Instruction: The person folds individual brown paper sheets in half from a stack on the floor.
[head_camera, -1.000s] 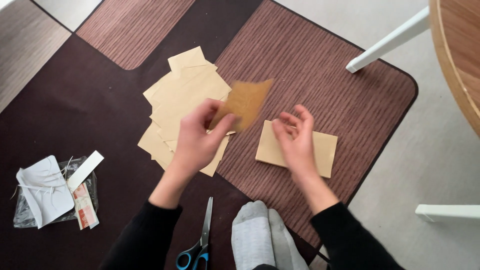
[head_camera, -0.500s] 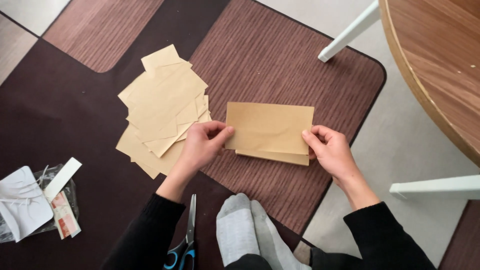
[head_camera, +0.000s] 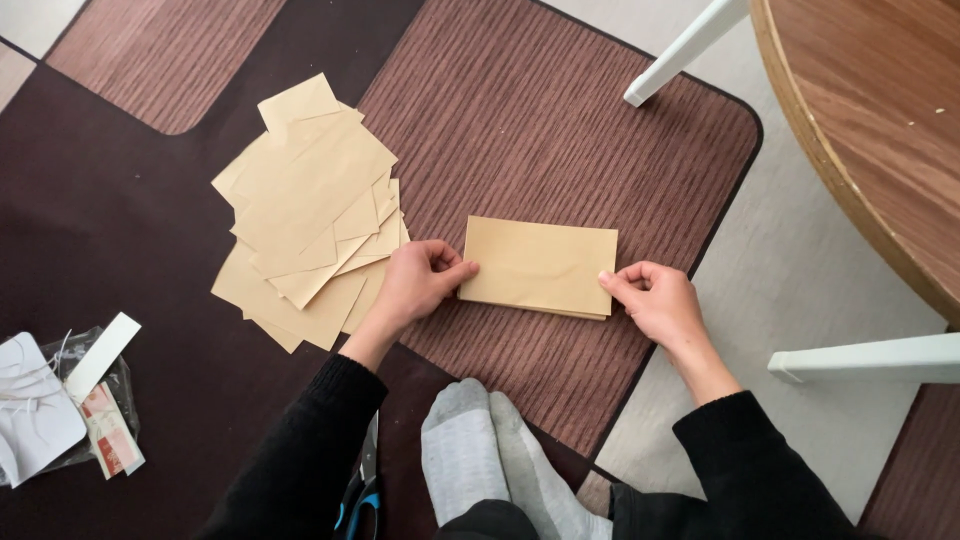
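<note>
Tan paper stack (head_camera: 538, 265) on rug (head_camera: 560, 110) | left hand (head_camera: 415, 280), right hand (head_camera: 655, 300) pinch its ends

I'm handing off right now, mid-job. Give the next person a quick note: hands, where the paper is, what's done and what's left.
Left hand: fingers pinch the left edge of the small tan paper stack.
Right hand: fingers pinch its right edge.
The stack lies flat and squared on the striped rug.
A loose pile of tan sheets sits to the left, unsorted.
Scissors lie by the left sleeve, untouched.
Done: a few sheets stacked. Left: the loose pile.
</note>
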